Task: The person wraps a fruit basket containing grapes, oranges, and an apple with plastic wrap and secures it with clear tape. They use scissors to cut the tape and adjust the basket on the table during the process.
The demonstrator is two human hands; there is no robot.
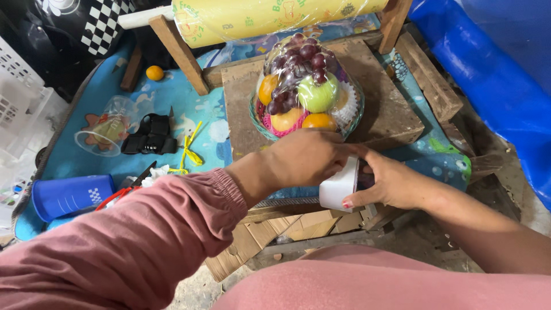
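Both hands grip the white roll (338, 186): left hand (307, 158) on top, right hand (390, 183) beneath; keep it steady near the wrapped fruit basket (307, 86)

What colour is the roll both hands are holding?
White, seen in the head view: the roll sits between left hand and right hand.

Part of the white roll (338, 186) below the fruit basket (307, 92) is covered by the left hand (304, 158); its far end cannot be seen.

The fruit basket (307, 86) sits on the wooden board (390, 115), behind both hands (310, 158).
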